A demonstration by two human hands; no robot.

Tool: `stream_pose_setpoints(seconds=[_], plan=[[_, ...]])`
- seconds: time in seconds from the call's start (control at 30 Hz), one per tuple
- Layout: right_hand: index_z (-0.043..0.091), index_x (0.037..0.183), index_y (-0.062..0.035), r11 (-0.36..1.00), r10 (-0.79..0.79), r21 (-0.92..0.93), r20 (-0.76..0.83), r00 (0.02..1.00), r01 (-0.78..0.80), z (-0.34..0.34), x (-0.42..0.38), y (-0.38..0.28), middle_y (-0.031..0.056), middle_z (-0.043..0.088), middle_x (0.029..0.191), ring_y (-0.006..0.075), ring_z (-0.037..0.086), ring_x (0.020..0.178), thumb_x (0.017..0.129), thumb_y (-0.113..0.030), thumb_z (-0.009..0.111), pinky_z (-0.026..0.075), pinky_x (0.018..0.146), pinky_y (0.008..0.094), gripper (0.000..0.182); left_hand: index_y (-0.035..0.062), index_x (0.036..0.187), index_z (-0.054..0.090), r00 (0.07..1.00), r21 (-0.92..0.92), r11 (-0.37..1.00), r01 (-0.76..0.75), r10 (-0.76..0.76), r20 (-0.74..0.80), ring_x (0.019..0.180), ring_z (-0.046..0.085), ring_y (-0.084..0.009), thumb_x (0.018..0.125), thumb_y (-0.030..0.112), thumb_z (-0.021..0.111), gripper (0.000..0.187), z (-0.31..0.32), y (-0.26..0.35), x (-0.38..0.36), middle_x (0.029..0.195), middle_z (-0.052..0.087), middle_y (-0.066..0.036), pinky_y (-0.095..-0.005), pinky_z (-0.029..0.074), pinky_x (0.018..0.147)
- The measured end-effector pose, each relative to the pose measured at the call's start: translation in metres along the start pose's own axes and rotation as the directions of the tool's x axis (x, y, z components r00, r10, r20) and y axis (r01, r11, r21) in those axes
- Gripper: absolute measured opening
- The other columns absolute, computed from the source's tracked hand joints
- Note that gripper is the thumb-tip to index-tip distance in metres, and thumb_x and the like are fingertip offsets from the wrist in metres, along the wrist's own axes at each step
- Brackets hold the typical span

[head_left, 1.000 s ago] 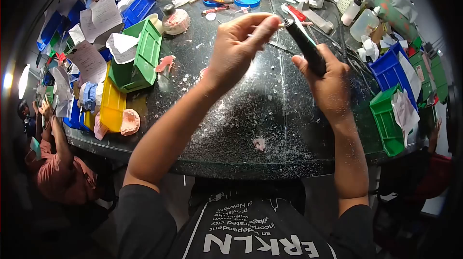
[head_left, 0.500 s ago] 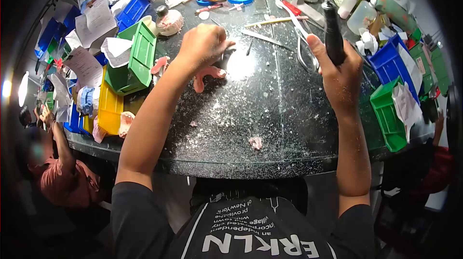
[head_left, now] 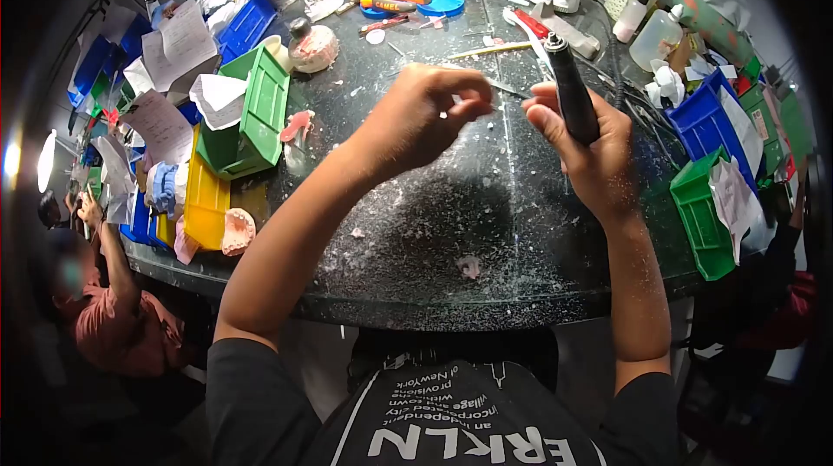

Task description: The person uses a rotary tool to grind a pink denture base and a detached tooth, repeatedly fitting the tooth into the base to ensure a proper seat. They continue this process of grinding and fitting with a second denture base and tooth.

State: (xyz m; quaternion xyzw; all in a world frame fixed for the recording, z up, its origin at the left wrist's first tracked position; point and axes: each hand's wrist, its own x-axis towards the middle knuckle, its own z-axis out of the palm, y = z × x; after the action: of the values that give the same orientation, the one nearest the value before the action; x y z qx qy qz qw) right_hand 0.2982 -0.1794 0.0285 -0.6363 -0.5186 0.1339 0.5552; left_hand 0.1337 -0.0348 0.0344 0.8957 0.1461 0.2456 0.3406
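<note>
My right hand (head_left: 603, 149) is wrapped round a black rotary handpiece (head_left: 574, 93), held upright with its metal end pointing away from me. My left hand (head_left: 425, 114) hovers over the bench to the left of it, fingers curled in towards the thumb. Whatever may be pinched there is too small and blurred to make out. A pink piece (head_left: 298, 126) lies left of my left forearm. The horseshoe-shaped pink piece seen earlier does not show; my left hand and wrist cover that spot. A small pale pink lump (head_left: 468, 267) rests near the front edge.
White dust coats the dark bench (head_left: 416, 232). Green (head_left: 265, 110) and yellow (head_left: 206, 206) bins with papers and casts crowd the left; a green bin (head_left: 701, 214) stands right. Orange pliers (head_left: 395, 2), a red-handled tool (head_left: 529, 23) and a flask (head_left: 312, 48) lie behind. Another person (head_left: 121, 318) sits left.
My left hand has moved right from beside the horseshoe-shaped pink piece towards the handpiece. My right hand has shifted slightly left and nearer, the handpiece now leaning towards the left.
</note>
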Motion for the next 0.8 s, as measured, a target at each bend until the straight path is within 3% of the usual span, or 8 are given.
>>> stream_pose_setpoints(seconds=[0.1,0.23,0.37,0.47,0.5,0.57,0.63,0.8], plan=[[0.070,0.099,0.0002,0.974,0.193,0.070,0.226,0.955,-0.214,-0.002,-0.005,-0.015,0.0032,0.069,0.078,0.0075,0.061,0.072,0.088,-0.016,0.075,0.050,0.064,0.0261,0.021,0.0009,0.097,0.069,0.980,-0.064,0.979,-0.194,0.191,-0.060,0.061,0.065,-0.0110,0.090,0.010,0.069,0.011,0.003,0.029,-0.002,0.087,0.071,-0.008,-0.0243,0.052,0.055],[0.070,0.096,-0.0010,0.929,0.172,0.277,0.266,0.948,-0.246,-0.008,-0.009,-0.018,0.0021,0.068,0.070,0.0022,0.053,0.054,0.089,-0.016,0.074,0.039,0.047,0.0200,0.017,0.0007,0.097,0.069,0.997,-0.255,0.965,-0.069,0.061,-0.039,0.069,0.065,-0.0084,0.092,0.010,0.068,0.011,0.001,0.041,-0.002,0.086,0.070,-0.006,-0.0226,0.052,0.061],[0.071,0.092,-0.0024,0.933,-0.006,0.356,0.167,0.986,-0.054,-0.006,-0.012,-0.014,0.0007,0.065,0.063,0.0001,0.048,0.047,0.090,-0.014,0.073,0.033,0.042,0.0178,0.012,0.0002,0.100,0.069,0.996,-0.579,0.814,0.046,-0.079,-0.033,0.080,0.065,-0.0073,0.093,0.013,0.069,0.015,0.009,0.046,-0.009,0.087,0.071,-0.005,-0.0217,0.052,0.067],[0.070,0.087,-0.0033,0.936,-0.037,0.351,0.101,0.994,-0.001,-0.004,-0.011,-0.014,0.0013,0.064,0.061,0.0004,0.048,0.046,0.090,-0.013,0.072,0.034,0.041,0.0172,0.011,0.0028,0.109,0.069,0.947,-0.689,0.697,-0.199,-0.045,-0.319,0.087,0.069,-0.0157,0.095,0.022,0.066,0.024,0.006,0.033,-0.010,0.098,0.072,-0.010,-0.0266,0.049,0.076],[0.070,0.086,-0.0035,0.936,-0.051,0.351,0.077,0.996,0.021,-0.005,-0.011,-0.013,0.0015,0.065,0.061,0.0006,0.049,0.046,0.090,-0.013,0.072,0.034,0.041,0.0172,0.011,0.0040,0.111,0.069,0.900,-0.695,0.635,-0.338,0.001,-0.436,0.088,0.070,-0.0177,0.096,0.023,0.064,0.025,-0.007,0.020,-0.005,0.099,0.073,-0.010,-0.0284,0.048,0.077],[0.068,0.087,-0.0032,0.958,0.019,0.284,0.099,0.995,-0.046,-0.006,-0.007,-0.012,-0.0011,0.062,0.060,0.0015,0.049,0.047,0.090,-0.014,0.072,0.035,0.042,0.0179,0.012,0.0050,0.099,0.072,0.912,-0.714,0.643,-0.277,-0.057,-0.405,0.081,0.072,-0.0176,0.097,0.020,0.063,0.017,-0.043,0.023,0.001,0.091,0.074,-0.010,-0.0255,0.048,0.069],[0.067,0.088,-0.0025,0.959,0.165,0.194,0.220,0.961,-0.209,-0.004,-0.004,-0.016,-0.0036,0.058,0.063,0.0026,0.048,0.053,0.090,-0.014,0.073,0.038,0.048,0.0205,0.014,0.0040,0.109,0.069,0.945,-0.619,0.771,-0.152,-0.071,-0.320,0.084,0.073,-0.0195,0.096,0.019,0.064,0.020,-0.045,0.026,-0.005,0.094,0.074,-0.011,-0.0271,0.046,0.072],[0.065,0.087,-0.0023,0.989,0.135,0.019,0.271,0.953,-0.146,0.006,-0.010,-0.015,-0.0039,0.054,0.067,0.0049,0.047,0.061,0.085,-0.027,0.079,0.038,0.055,0.0239,0.029,0.0013,0.107,0.069,0.895,-0.466,0.856,-0.224,-0.009,-0.447,0.080,0.072,-0.0188,0.095,0.017,0.065,0.020,-0.034,0.039,-0.011,0.093,0.074,-0.012,-0.0266,0.045,0.070]])
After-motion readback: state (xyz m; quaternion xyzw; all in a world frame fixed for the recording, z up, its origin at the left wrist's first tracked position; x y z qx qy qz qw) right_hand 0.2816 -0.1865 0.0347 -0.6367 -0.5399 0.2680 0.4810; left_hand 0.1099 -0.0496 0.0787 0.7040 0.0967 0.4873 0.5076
